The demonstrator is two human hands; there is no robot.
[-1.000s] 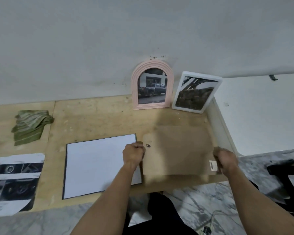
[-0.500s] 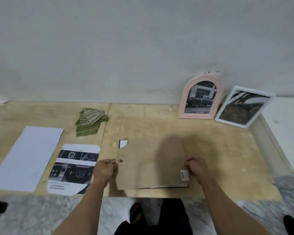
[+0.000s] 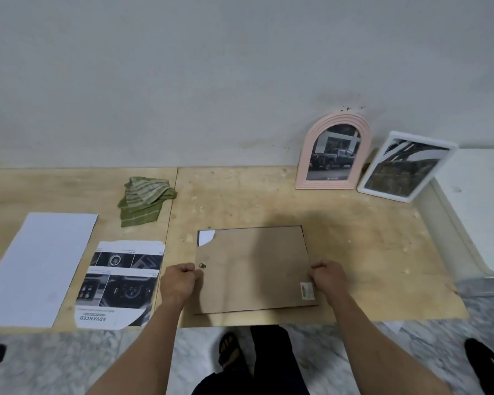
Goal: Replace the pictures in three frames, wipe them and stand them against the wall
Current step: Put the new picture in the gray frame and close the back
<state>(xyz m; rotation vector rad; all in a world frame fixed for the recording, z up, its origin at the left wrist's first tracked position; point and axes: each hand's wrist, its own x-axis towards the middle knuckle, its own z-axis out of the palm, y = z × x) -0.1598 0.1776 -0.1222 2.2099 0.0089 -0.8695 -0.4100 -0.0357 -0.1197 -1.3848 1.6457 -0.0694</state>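
Now, frame backing board (image 3: 254, 269): brown board lying flat on the bench (image 3: 354, 246), near the front edge, back side up; a white corner of paper shows through a broken notch at its far-left corner, and a thin dark frame edge shows along its far and right sides.
Left hand (image 3: 178, 283): at the board's left edge, fingers (image 3: 187, 270) curled and pinching the edge just beside a small metal turn clip (image 3: 202, 265).
Right hand (image 3: 328, 280): at the board's right edge, fingers curled over the edge, clamped on it just above a white barcode sticker (image 3: 307, 291).
Pink arched frame (image 3: 332, 155): upright against the wall (image 3: 211, 81) at the far right of the bench, holding a photo of a dark pickup truck.
White rectangular frame (image 3: 405, 166): just right of the pink one, tilted, leaning at the wall, with a dark picture inside.
Green striped cloth (image 3: 143, 202): crumpled on the bench, far left of the board and well apart from it.
Printed car brochure page (image 3: 120, 283): flat on the bench just left of the left hand, its "ADVANCED" heading upside down toward the front edge.
Blank white sheet (image 3: 37, 266): flat, left of the brochure page and just beside it.
Floor (image 3: 54, 363): grey marble pattern below the bench edge; the person's dark trousers and a sandalled foot (image 3: 228, 349) show between the forearms.
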